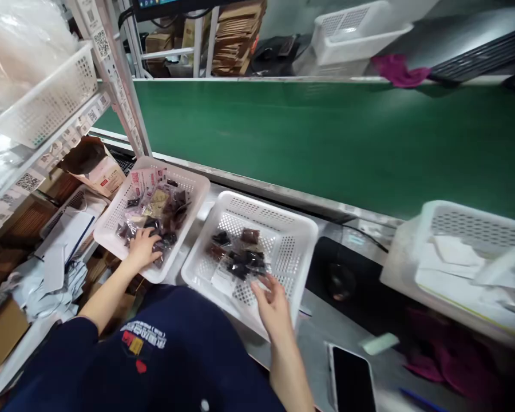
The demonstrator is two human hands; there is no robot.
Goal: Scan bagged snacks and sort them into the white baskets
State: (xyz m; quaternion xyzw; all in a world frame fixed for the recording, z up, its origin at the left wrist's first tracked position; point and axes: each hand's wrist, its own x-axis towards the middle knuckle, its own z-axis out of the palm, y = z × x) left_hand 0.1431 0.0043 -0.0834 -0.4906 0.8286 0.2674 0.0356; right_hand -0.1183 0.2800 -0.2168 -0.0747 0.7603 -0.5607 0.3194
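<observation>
My left hand (142, 249) reaches into the left white basket (196, 183), its fingers spread over dark items in clear plastic packets (167, 238). Pink-printed packets (143, 178) and a pale yellowish one (158, 201) lie further back in that basket. Over the near side of the right white basket (305, 229) is my right hand (274, 302), thumb and fingers apart, with nothing visible between them. Just beyond its fingertips sit several small packets with black contents (245, 264) and reddish-brown contents (250, 236). A white paper label (223, 281) lies beside them.
A green conveyor belt (304, 131) runs behind the baskets. On the right are a black mouse (341, 280), a phone (352, 377) and a white basket of papers (438, 220). A shelf post (115, 74) and an open carton (98, 171) stand left.
</observation>
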